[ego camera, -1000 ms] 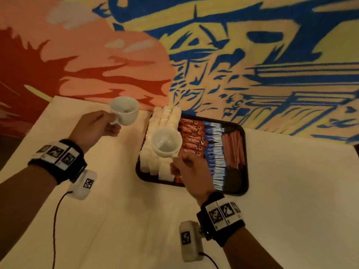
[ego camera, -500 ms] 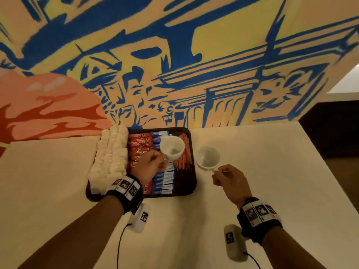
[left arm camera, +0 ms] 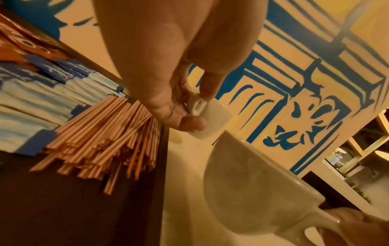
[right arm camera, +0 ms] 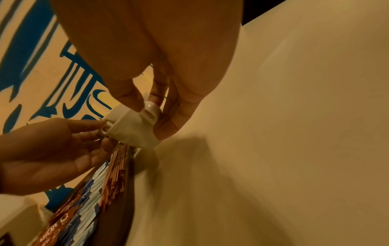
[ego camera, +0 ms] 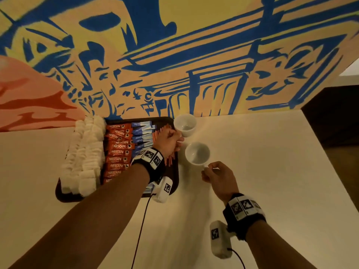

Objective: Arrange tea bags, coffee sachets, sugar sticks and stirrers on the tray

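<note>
1. Beside the right edge of the dark rectangular plastic tray (ego camera: 175, 177), both hands carry small white ceramic cups over the pale matte table (ego camera: 272, 191).
2. Pinching the handle of the far white cup (ego camera: 185, 124) between thumb and fingertips is the left hand (ego camera: 169, 141); this cup sits close to the painted blue-and-yellow wall (ego camera: 194, 55).
3. Pinching the handle of the near white cup (ego camera: 197, 153) in the same way is the right hand (ego camera: 218, 178). Whether either cup already rests on the table I cannot tell.
4. On the tray lie rows of white tea bags (ego camera: 83, 152), orange-red Nescafe coffee sachets (ego camera: 116, 152), blue-and-white paper sugar sticks (ego camera: 141, 133) and a bundle of thin copper-coloured stirrers (left arm camera: 105, 136).
5. Handling, as I judge it: the cups look glazed, smooth and rigid, so slippery and breakable if knocked together; the small loop handle is the natural hold, though a two-finger pinch lets a cup swing.
6. Sachets and sugar sticks seem light, flat and flexible, best taken by the edges; tea bags look soft and squashable.
7. Stirrers appear stiff, thin and loose, likely to roll or scatter unless gathered as a bundle at mid-length.
</note>
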`<state>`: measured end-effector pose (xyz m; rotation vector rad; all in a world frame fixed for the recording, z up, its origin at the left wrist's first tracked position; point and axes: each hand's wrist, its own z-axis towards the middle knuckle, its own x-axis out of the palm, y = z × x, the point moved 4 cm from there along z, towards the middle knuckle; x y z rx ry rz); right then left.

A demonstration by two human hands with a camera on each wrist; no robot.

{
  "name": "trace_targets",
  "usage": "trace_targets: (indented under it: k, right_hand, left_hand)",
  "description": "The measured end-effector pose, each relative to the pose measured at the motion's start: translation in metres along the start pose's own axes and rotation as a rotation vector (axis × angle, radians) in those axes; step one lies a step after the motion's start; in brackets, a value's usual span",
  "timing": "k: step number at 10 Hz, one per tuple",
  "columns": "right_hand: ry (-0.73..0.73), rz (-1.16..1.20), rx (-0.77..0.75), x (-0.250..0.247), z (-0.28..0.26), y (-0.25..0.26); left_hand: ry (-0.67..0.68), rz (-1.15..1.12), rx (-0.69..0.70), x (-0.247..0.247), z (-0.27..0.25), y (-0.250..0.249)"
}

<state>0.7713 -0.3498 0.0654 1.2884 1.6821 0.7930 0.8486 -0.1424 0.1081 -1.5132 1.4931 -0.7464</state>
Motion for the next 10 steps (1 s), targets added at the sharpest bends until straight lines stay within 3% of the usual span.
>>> trace_targets:
  k: [7,10]
  right_hand:
    - [0.118,-0.074,0.023,0.033,0.026,-0.007]
    - [0.095,-0.233,-0.051,0.028,-0.003,0.007]
  left_hand:
    - [-0.106,0.356,0.003,-0.014,0.044,0.018]
    - [-0.102,0.554,0.074,-0.029,0.023,0.006]
